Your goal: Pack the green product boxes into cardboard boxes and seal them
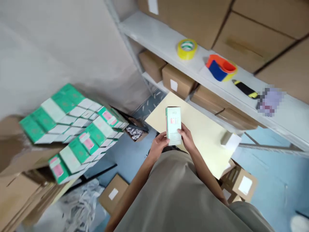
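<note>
A pale green and white carton (174, 124) with a small pink print is held upright in front of my body, over a cream tabletop (202, 141). My left hand (158, 144) grips its lower left edge, thumb on the front face. On the opposite side my right hand (186, 137) holds the lower right edge, its thumb also on the front. Fingers behind the carton are hidden. A small white box (231, 140) lies at the table's right end.
Stacked green and white cartons (82, 145) stand at left. On the shelf (156, 30) are yellow tape (187, 49), an orange and blue band (220, 67) and a black-yellow cutter (245, 89). Brown boxes (178, 80) fill the shelves. More boxes (241, 183) sit on the floor.
</note>
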Available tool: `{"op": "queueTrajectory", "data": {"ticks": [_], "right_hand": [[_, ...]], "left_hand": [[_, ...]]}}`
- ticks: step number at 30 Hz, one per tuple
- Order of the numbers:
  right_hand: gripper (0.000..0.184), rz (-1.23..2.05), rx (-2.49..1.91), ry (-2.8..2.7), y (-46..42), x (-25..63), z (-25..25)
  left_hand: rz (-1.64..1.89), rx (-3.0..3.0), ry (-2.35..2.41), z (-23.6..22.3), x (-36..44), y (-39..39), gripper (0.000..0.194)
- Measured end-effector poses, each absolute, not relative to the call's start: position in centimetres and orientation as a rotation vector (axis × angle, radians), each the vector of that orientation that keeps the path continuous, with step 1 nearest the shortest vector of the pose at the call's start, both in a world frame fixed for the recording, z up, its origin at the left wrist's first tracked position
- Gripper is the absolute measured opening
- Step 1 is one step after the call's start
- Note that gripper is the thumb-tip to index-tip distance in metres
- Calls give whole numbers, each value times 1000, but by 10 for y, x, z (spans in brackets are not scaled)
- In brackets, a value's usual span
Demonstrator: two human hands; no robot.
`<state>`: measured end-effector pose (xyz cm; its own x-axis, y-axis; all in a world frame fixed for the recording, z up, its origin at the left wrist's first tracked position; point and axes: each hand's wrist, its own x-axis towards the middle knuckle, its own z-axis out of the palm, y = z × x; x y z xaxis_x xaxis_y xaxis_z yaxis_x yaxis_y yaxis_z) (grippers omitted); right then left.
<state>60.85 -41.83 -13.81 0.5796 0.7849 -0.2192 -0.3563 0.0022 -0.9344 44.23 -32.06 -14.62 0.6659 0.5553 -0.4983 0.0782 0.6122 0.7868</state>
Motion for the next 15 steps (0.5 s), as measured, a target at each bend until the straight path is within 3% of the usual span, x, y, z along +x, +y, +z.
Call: {"op": "queueTrajectory", "data": {"ticks": [7, 15], "right_hand": [[73, 490, -1471, -159, -471, 629, -138], [70, 438, -1301, 88, -524, 637, -127]], "left_hand": [[277, 1485, 679, -139, 507, -343, 62], [-318, 1074, 458, -140, 549, -341, 72]]}}
